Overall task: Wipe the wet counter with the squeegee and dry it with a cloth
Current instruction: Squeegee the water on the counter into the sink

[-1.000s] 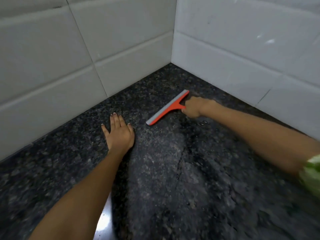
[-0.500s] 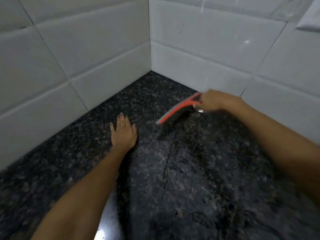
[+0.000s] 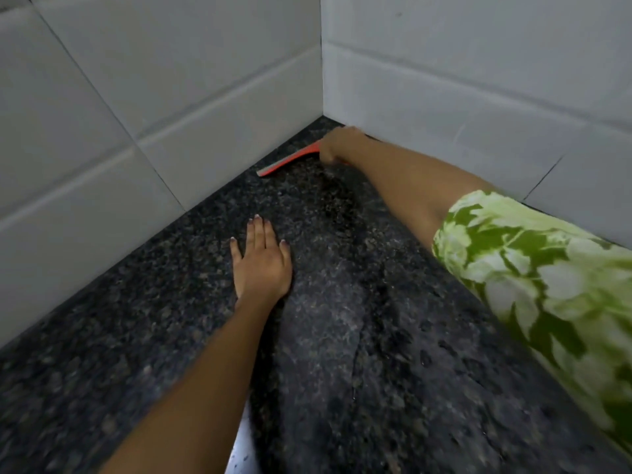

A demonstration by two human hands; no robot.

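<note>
Right now the right hand is closed in a fist round the handle of the orange squeegee, reaching deep into the far corner where the two white tiled walls meet, with the blade lying low against the dark speckled counter and its free end pointing left, close to the left wall's foot. The left hand lies flat and open on the counter nearer the person, fingers together, holding nothing; it seems to brace the body during the long reach. No cloth is in view, so the drying step looks not yet begun. The main risk, as I judge it, is the tight corner: the blade end could knock the left wall or the knuckles scrape the right wall, tipping the blade so it skips and leaves a wet strip along the joint. With the arm so stretched, downward pressure is likely uneven, and streaks could stay in the glossy wet patches nearer the person. Pulled water may also run toward the braced left hand, which could slip on the slick stone.
</note>
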